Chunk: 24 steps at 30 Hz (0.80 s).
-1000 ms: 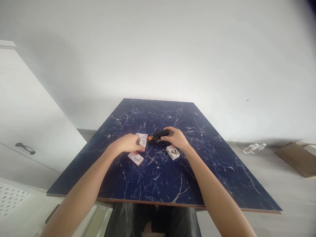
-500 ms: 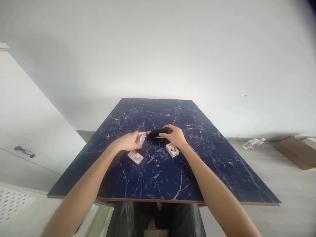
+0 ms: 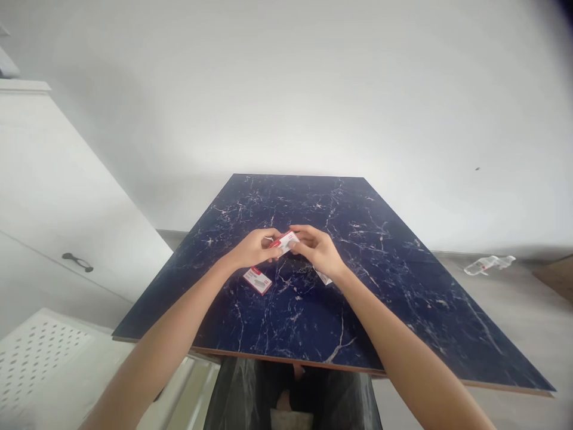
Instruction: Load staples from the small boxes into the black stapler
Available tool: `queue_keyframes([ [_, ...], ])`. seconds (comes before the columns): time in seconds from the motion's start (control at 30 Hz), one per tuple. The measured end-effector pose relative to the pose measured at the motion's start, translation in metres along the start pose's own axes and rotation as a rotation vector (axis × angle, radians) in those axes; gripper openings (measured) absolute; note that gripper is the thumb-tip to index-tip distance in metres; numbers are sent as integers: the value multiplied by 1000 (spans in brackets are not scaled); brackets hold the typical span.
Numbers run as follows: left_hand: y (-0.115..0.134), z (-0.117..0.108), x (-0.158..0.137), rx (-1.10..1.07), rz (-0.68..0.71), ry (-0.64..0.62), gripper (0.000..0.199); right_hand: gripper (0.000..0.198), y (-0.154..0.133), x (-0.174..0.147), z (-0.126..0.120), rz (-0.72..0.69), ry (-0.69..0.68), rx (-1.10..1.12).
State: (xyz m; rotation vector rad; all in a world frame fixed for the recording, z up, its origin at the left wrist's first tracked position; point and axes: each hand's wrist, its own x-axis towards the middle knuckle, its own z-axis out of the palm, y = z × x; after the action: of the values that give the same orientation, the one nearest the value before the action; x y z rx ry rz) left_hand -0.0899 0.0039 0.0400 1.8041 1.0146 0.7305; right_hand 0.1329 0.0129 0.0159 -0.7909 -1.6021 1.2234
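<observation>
Over the middle of the dark blue marbled table (image 3: 295, 322), a small red-and-white cardboard box (image 3: 285, 241) is pinched between both hands. My left hand (image 3: 257, 248) has it by its left end, thumb on the near side. At the other end, my right hand (image 3: 320, 251) grips it between thumb and fingers. Another red-and-white box (image 3: 257, 280) lies flat on the table just below my left hand. Partly covered by my right wrist is a white box (image 3: 323, 276). Whatever lies directly behind my hands is hidden.
A white cabinet (image 3: 67, 197) with a dark handle stands at the left, above a white perforated surface (image 3: 40, 352). On the floor at the right lie a clear plastic bottle (image 3: 487, 264) and a cardboard box (image 3: 557, 275). A pale wall rises behind the table.
My right hand has let go of the black stapler with the orange end, which is now out of sight. It grips the small box, which my left hand has lifted and moved right.
</observation>
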Motion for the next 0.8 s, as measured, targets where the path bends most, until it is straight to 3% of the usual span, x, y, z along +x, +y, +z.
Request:
queue_keyframes([
  [0.1, -9, 5, 3, -265, 60, 73, 59, 61, 3, 2, -3, 51, 117, 84],
  [0.17, -13, 8, 5, -361, 70, 109, 63, 61, 0, 2, -8, 76, 135, 111],
  [0.37, -16, 16, 6, -572, 54, 136, 46, 54, -1, 3, -9, 106, 104, 129],
  [0.6, -26, 33, 2, -747, -63, 297, 38, 52, 8, 0, -5, 136, 71, 40],
  [0.8, -29, 34, -8, -788, -60, 209, 24, 46, 3, -31, 1, -10, 217, -276],
])
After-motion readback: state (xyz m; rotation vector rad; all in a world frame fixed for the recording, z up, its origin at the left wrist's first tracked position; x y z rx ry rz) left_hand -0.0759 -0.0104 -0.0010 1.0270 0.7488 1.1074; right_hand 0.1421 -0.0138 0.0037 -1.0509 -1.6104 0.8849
